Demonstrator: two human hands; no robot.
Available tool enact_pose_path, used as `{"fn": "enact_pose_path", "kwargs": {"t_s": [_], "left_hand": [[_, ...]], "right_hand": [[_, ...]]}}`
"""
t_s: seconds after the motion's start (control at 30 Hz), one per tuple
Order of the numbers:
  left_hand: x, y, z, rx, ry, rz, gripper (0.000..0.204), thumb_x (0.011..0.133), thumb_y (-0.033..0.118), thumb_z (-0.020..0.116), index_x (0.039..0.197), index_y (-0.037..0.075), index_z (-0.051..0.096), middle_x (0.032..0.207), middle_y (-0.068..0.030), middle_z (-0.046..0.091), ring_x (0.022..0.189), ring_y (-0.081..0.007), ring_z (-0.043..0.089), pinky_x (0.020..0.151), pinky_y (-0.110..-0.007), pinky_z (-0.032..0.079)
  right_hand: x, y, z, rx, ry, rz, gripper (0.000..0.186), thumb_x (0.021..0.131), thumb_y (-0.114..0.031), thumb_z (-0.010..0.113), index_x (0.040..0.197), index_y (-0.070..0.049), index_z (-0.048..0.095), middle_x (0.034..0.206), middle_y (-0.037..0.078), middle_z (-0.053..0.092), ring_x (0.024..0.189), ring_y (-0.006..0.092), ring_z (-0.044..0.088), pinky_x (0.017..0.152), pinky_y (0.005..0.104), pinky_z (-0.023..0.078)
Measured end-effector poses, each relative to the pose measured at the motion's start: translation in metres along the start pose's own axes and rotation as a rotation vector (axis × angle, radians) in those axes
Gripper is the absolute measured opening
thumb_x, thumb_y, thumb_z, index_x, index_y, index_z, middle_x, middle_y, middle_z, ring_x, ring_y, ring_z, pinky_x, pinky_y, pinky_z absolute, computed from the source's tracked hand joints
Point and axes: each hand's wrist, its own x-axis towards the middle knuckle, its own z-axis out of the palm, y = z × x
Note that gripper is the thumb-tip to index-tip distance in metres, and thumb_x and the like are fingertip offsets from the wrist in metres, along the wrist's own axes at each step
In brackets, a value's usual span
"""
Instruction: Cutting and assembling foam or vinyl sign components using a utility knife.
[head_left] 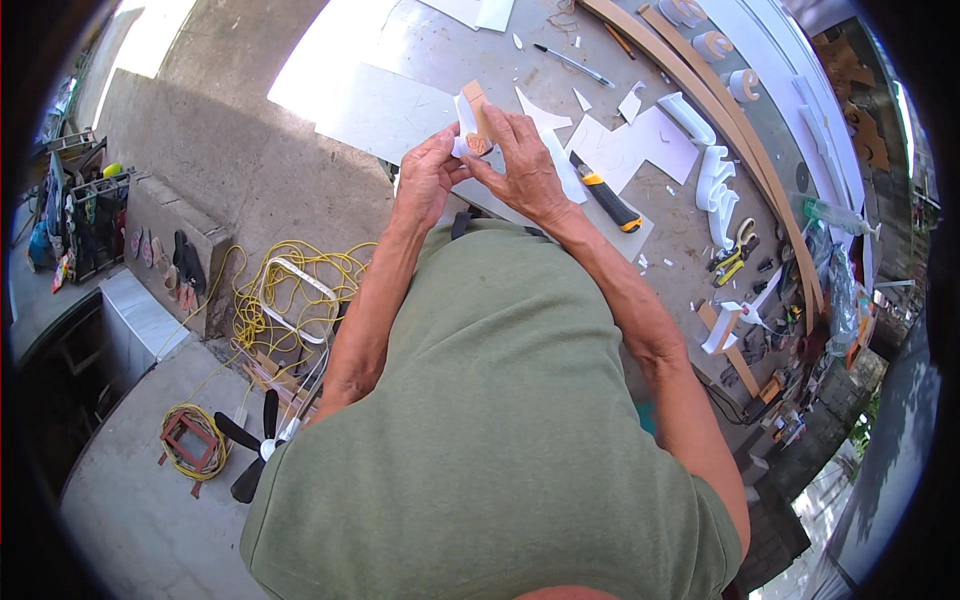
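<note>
Between the fingertips of both hands, above the near edge of the grey work table (410,105), is a small white-and-brown piece (476,105). It has a flat brown strip with a rounded, textured brown end and a white side. My left hand (428,172) pinches its lower white end. My right hand (524,168) is closed on its right side, with thumb and fingers against it. The fingers cover part of the piece. Just right of my right hand lies a yellow-and-black utility knife (606,196), blade out, on cut white sheets (640,150).
A pen (574,65) and white scraps lie farther back. White curved moulded pieces (716,190), yellow-handled pliers (735,262) and long brown strips (745,120) are on the right. Yellow cable (290,290), a black-bladed fan (262,450) and a cable reel (195,443) are at left.
</note>
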Motion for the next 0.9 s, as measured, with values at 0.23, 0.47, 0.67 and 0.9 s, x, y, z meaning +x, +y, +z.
{"fn": "enact_pose_path", "kwargs": {"t_s": [0.23, 0.47, 0.67, 0.9], "left_hand": [[-0.003, -0.005, 0.017, 0.069, -0.100, 0.029, 0.053, 0.099, 0.023, 0.062, 0.137, -0.011, 0.046, 0.116, -0.0188, 0.066, 0.104, -0.0258, 0.068, 0.089, -0.038, 0.057], [-0.010, 0.012, 0.016, 0.309, -0.064, 0.042, 0.066, 0.084, 0.011, 0.073, 0.136, -0.017, 0.045, 0.105, -0.0185, 0.070, 0.091, -0.0204, 0.070, 0.084, -0.033, 0.058], [-0.027, 0.052, 0.028, 0.880, -0.283, 0.019, 0.065, 0.074, 0.016, 0.072, 0.132, -0.009, 0.056, 0.100, -0.0172, 0.070, 0.082, -0.0179, 0.068, 0.079, -0.030, 0.056], [-0.032, 0.077, 0.056, 0.964, -0.403, 0.091, 0.074, 0.071, 0.021, 0.078, 0.135, -0.008, 0.054, 0.111, -0.0213, 0.068, 0.099, -0.0260, 0.069, 0.090, -0.038, 0.056]], "right_hand": [[-0.002, -0.004, -0.007, -0.054, -0.016, -0.036, 0.066, 0.081, -0.017, 0.076, 0.135, 0.008, 0.046, 0.114, 0.022, 0.056, 0.104, 0.0369, 0.056, 0.089, 0.0437, 0.049], [-0.005, -0.009, -0.027, -0.051, -0.080, -0.043, 0.068, 0.082, -0.029, 0.078, 0.134, 0.004, 0.049, 0.120, 0.021, 0.056, 0.105, 0.0343, 0.058, 0.090, 0.0406, 0.051], [0.005, 0.001, -0.078, 0.403, -0.367, 0.339, 0.074, 0.084, -0.041, 0.079, 0.143, -0.007, 0.049, 0.136, 0.013, 0.054, 0.113, 0.0261, 0.061, 0.094, 0.0383, 0.054], [-0.015, -0.004, -0.080, 0.847, -0.219, 0.491, 0.059, 0.084, -0.027, 0.080, 0.132, -0.002, 0.057, 0.119, 0.014, 0.064, 0.102, 0.0209, 0.065, 0.089, 0.0333, 0.055]]}}
